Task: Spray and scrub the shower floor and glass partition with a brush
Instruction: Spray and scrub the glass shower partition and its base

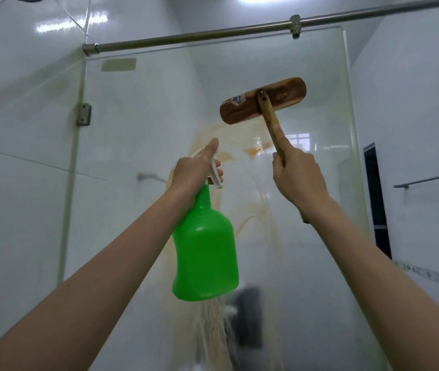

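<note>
The left hand [194, 170] grips a green bottle [205, 253], contents unseen, while the right hand [297, 175] holds a brush [262, 100] against the glass [143, 135].

There are two grips, the left grip [194, 170] and the right grip [297, 175], one green spray bottle [205, 250], one wooden brush [262, 101], one glass partition [146, 129], one overhead rail [186, 37], one wall bar [432, 179], and two metal brackets, the rail bracket [295, 26] and the edge bracket [83, 114].

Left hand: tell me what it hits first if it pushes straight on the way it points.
Most likely the glass partition, at its orange-brown smear; nothing shows between the left hand, gripping the spray bottle, and the pane, though depth is hard to judge.
</note>
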### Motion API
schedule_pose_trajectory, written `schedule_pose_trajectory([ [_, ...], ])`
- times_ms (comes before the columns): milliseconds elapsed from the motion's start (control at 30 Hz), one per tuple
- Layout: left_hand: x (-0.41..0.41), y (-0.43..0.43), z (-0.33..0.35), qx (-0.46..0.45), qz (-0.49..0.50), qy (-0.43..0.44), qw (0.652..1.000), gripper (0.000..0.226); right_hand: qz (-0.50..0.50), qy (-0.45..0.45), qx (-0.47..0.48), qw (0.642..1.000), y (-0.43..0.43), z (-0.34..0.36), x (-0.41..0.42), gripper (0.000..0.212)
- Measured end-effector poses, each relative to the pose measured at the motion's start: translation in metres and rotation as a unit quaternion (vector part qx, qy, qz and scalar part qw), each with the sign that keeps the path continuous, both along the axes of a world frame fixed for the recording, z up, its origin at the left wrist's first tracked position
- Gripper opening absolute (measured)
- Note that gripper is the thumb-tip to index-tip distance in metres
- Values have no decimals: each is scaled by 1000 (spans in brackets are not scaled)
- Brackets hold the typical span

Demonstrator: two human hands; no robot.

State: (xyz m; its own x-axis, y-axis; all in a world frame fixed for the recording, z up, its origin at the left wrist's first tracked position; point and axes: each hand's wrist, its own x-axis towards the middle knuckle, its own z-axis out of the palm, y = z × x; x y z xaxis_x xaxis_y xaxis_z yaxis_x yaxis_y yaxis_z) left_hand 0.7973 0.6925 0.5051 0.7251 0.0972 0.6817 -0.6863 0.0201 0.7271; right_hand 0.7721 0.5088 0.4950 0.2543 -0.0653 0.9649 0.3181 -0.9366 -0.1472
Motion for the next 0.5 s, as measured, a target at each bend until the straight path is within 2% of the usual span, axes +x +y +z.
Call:
schedule_pose_trajectory([
  [67, 2, 11, -4, 16, 3, -4, 1000, 35, -17, 10, 10, 1000, 5, -17, 0, 65],
  [200, 4, 30, -12, 23, -11, 4, 1000, 36, -54, 78, 38, 995, 24, -119, -25, 69],
  [233, 4, 35, -13, 26, -19, 11, 999, 39, -60, 72, 26, 995, 25, -116, -24, 69],
  [300, 3, 42, -14, 32, -27, 10, 999, 42, -89, 15, 25, 996, 24, -66, -9, 69],
  [400, 5, 50, -14, 30, -20, -4, 999, 43, -66, -3, 39, 997, 18, 9, -1, 66],
  [433, 6, 52, -13, 28, -20, -7, 999, 44, -72, 0, 42, 997, 19, 3, 0, 66],
  [500, 7, 54, -12, 23, -26, -8, 999, 44, -68, 34, 44, 996, 27, -60, -5, 68],
])
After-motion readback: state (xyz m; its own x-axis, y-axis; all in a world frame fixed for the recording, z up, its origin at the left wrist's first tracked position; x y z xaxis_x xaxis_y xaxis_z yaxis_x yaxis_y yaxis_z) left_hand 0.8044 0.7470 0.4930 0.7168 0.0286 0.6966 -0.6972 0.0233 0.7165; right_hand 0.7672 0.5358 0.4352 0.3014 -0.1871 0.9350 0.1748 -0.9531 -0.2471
